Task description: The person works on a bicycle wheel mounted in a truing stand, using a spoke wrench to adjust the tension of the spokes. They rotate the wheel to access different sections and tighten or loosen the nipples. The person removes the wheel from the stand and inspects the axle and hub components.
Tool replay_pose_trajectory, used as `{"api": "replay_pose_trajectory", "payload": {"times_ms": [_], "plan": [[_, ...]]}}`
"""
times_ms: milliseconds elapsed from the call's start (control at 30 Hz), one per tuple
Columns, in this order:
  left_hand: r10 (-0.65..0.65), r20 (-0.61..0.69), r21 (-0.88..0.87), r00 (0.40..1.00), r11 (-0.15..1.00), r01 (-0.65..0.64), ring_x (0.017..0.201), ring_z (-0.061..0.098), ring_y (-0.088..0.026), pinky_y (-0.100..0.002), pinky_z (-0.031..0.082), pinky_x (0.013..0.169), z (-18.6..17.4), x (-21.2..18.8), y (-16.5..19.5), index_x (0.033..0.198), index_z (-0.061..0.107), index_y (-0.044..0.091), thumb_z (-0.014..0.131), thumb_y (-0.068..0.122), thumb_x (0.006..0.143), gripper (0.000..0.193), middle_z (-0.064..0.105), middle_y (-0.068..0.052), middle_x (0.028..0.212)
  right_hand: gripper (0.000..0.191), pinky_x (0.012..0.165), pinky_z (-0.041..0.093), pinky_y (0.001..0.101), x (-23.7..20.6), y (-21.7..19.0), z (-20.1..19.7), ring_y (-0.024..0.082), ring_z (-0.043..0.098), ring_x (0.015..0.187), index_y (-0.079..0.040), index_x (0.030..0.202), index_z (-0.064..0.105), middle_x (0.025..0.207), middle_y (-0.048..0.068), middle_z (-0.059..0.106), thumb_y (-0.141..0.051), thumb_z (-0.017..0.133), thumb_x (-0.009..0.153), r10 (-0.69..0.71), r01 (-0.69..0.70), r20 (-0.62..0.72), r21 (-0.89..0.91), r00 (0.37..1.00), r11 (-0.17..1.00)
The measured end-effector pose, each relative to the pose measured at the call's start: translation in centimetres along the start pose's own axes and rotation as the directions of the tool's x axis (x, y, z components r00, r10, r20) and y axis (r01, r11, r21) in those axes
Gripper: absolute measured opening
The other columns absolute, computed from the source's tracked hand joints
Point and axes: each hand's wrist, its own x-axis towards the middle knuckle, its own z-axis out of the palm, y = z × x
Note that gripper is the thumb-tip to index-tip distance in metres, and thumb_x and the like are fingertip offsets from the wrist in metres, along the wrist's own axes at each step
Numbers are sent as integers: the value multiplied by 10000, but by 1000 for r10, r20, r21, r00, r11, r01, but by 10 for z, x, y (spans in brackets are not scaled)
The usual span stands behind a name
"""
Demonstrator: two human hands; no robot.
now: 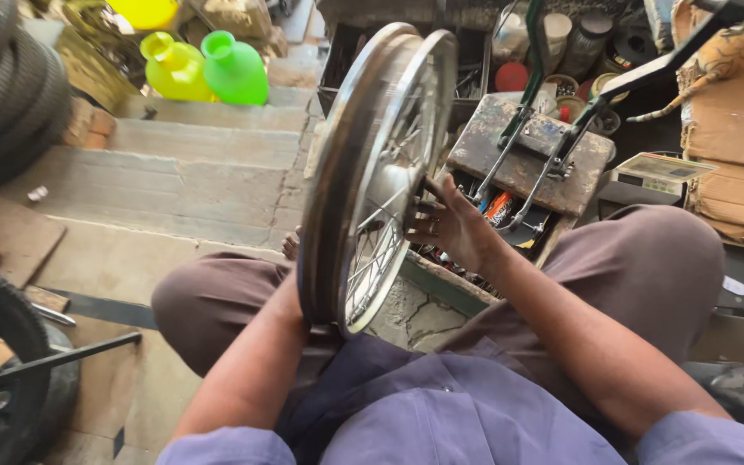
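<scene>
A bare metal spoked wheel rim point(337, 164) stands upright between my knees, its lower edge resting on my lap. My right hand point(449, 226) is at the hub point(398, 194) on the right side of the wheel, fingers closed around the axle end there. Behind the rim goes my left forearm point(251, 362); the left hand itself is hidden by the wheel. I sit with brown trousers and a blue shirt.
Concrete steps point(182, 164) lie ahead, with green point(234, 69) and yellow point(174, 67) plastic bottles on them. Tyres point(2, 95) are stacked at left. A worn wooden block point(527, 151), a tool tray and jars sit at right, cardboard point(734, 146) beyond.
</scene>
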Motion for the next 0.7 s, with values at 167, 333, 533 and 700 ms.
{"api": "replay_pose_trajectory", "payload": {"times_ms": [167, 333, 533, 700], "plan": [[-110, 75, -315, 991, 940, 128, 989, 671, -171, -291, 594, 826, 5, 44, -33, 1254, 622, 93, 575, 294, 993, 333, 700, -62, 1122, 762, 1016, 530, 580, 0, -1, 4, 302, 627, 1192, -154, 1439, 485, 1280, 109, 624, -703, 478, 910, 110, -113, -100, -25, 989, 993], [81, -56, -10, 995, 997, -82, 979, 676, -108, -238, 610, 809, 3, 65, -38, 1228, 613, 120, 561, 314, 1026, 285, 703, 2, 1098, 594, 853, 607, 495, -1, -24, 8, 292, 717, 1032, -165, 1363, 578, 1270, 78, 697, -563, 439, 945, 249, -390, -404, -314, 880, 866], [-115, 46, -99, 992, 988, 119, 857, 640, -85, -260, 560, 761, 9, 50, -7, 1160, 706, 87, 552, 307, 1077, 281, 716, -7, 981, 356, 461, 571, 339, -2, -29, -11, 205, 685, 598, -25, 1173, 687, 865, 133, 710, -332, 580, 1028, 265, -377, -350, -306, 898, 874], [-283, 30, 29, 959, 959, 282, 884, 690, -102, -309, 598, 783, 17, 36, 27, 1128, 695, 138, 563, 302, 1026, 234, 738, -8, 1004, 292, 469, 572, 343, -2, -20, -26, 196, 666, 552, -4, 1007, 707, 775, 124, 731, -278, 611, 1037, 221, -320, -321, -298, 921, 899]]}}
